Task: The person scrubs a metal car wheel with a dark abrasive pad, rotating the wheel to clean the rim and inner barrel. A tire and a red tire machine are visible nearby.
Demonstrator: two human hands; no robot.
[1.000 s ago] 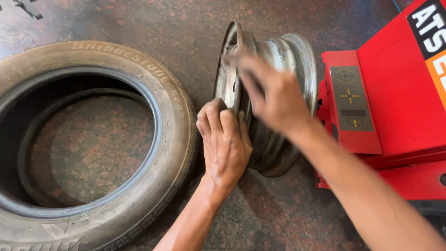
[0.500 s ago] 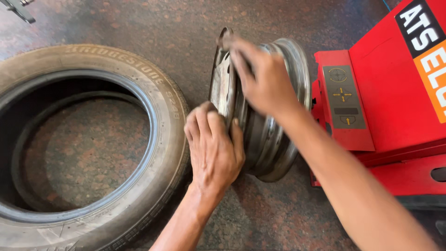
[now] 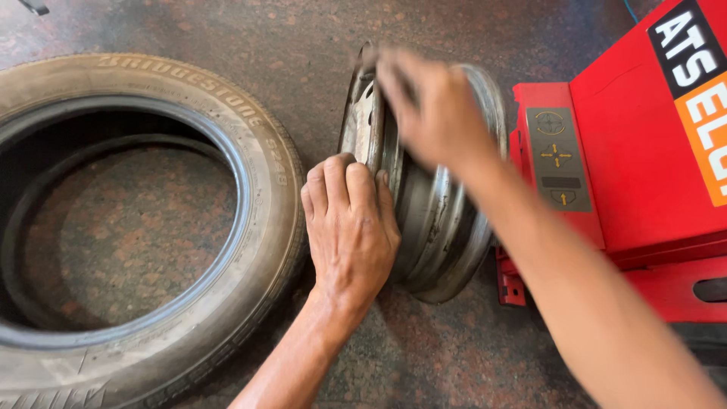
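Since the earlier frame the right hand (image 3: 435, 113) has slid a little along the top of the steel wheel rim (image 3: 432, 227), and it shows blurred; the left hand (image 3: 350, 227) has stayed where it was. The rim stands on edge on the speckled floor (image 3: 454, 363), its axle line running roughly from 9 to 3 o'clock, its open face turned toward 9 o'clock and its long span running from 12 to 6 o'clock. The left hand lies palm-down with fingers together, curled over the rim's near flange at about 8 o'clock of the rim. The right hand is draped over the top edge at 12 o'clock; whether it is clamped on the rim cannot be told through the blur. At 9 o'clock a tyre (image 3: 257, 197) lies flat, just beside the rim; only bare floor shows inside its ring. At 3 o'clock a red machine (image 3: 636, 151) stands close against the rim.
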